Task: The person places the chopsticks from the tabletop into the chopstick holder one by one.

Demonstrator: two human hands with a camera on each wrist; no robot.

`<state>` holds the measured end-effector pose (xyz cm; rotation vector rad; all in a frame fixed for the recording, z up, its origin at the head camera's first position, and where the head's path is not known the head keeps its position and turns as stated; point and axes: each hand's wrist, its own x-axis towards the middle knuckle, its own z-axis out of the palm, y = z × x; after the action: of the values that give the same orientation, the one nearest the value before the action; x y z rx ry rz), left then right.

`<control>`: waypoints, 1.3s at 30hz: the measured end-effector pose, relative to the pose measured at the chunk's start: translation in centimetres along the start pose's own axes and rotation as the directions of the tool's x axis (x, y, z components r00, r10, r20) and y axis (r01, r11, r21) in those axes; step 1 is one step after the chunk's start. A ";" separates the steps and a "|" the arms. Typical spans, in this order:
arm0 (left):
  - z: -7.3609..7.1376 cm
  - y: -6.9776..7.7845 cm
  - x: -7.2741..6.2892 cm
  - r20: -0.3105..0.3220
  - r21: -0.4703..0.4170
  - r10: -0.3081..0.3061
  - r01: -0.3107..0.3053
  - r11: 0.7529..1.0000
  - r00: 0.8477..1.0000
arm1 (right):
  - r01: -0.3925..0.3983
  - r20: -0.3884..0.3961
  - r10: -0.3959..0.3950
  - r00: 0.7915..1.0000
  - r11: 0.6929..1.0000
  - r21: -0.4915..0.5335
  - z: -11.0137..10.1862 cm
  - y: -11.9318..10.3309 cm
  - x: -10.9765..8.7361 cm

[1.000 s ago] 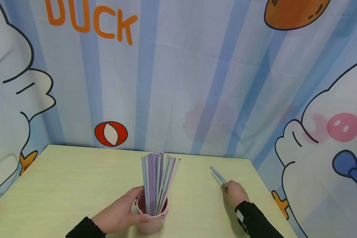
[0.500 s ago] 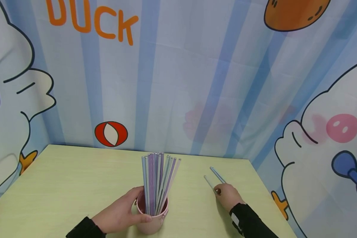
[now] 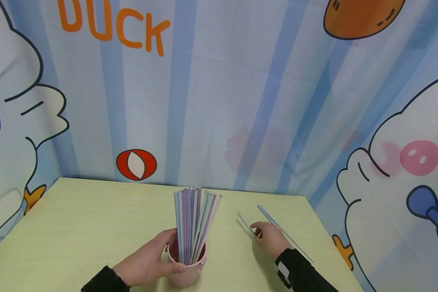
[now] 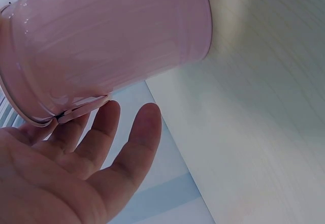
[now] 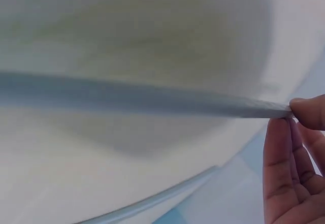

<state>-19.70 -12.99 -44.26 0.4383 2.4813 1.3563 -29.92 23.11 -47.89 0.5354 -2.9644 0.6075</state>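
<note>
My left hand (image 3: 146,259) grips a small pink pail (image 3: 184,280), thumb at the near rim and fingers along its left side. Upright in the pail stands a bunch of light-blue, purple and pinkish straws (image 3: 186,227). In the left wrist view the pail (image 4: 117,36) fills the top, and the fingers curve by its rim. To the right of the pail, my right hand (image 3: 271,239) pinches a pale-blue straw (image 3: 243,220) low over the table. The right wrist view shows this straw (image 5: 127,96) between thumb and fingertips.
Another light-blue straw (image 3: 266,214) lies slanted on the pale wooden table (image 3: 106,219), just beyond the right hand. Behind the table hangs a blue-striped curtain (image 3: 211,101) with cartoon ducks, which also covers both sides.
My right hand has moved left toward the pail, carrying the pinched straw away from the light-blue straw that stays on the table. The left hand and the pail have not moved.
</note>
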 end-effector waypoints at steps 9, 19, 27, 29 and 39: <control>0.1 -0.3 0.1 -0.001 0.007 0.003 -0.003 1.000 1.000 | 0.035 -0.089 -0.012 0.996 0.964 0.264 -2.6 -4.4 0.4; 0.0 -0.2 0.0 -0.006 0.005 0.023 -0.023 1.000 1.000 | 0.136 -0.254 -0.003 0.967 0.850 0.508 -6.2 -9.7 0.7; 0.0 -0.3 0.0 -0.006 0.019 0.020 -0.020 1.000 1.000 | 0.198 -0.295 -0.014 0.955 0.771 0.605 -7.7 -12.3 0.9; 0.0 -0.3 0.0 -0.005 0.016 0.022 -0.022 1.000 1.000 | 0.215 -0.306 -0.011 0.952 0.735 0.643 -7.9 -12.8 1.0; 0.1 -0.2 0.0 -0.005 0.012 0.016 -0.016 1.000 1.000 | 0.290 -0.331 -0.001 0.944 0.489 0.823 -7.9 -15.0 1.1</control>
<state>-19.70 -13.08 -44.50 0.4594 2.4962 1.3507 -25.72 12.93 -34.98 0.6479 -2.0765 1.9832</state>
